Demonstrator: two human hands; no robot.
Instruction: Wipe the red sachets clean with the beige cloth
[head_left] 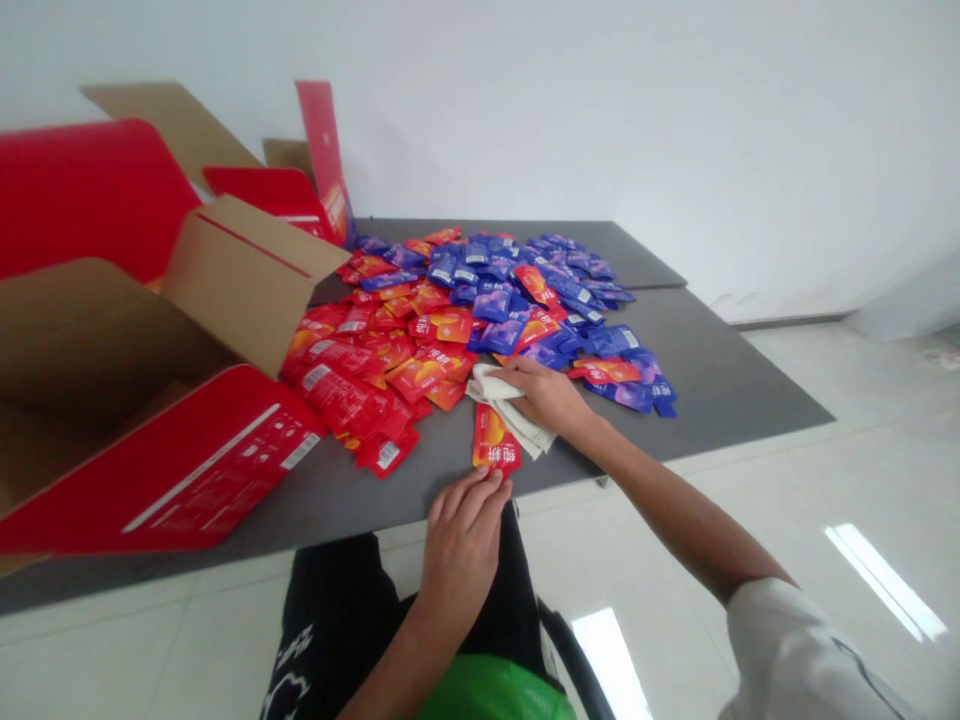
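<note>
The fingers of the right hand [549, 399] squeezed a cloth [486, 386] over 1 red packet [492, 434] on the surface [739, 380], the left hand [465, 530] touched the packet's end, pinch unclear, and wiping seemed underway, needing steady holding next.

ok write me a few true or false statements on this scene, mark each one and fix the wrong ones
1. The right hand holds a folded whitish cloth. True.
2. The cloth is well away from every packet. False: it lies over part of a red-orange packet near the table's front edge.
3. The left hand has its fingertips at the near end of that packet. True.
4. An open red box stands to the left of the packet heap. True.
5. All the packets in the heap are red-orange. False: many are blue-purple, mostly toward its right side.
</note>
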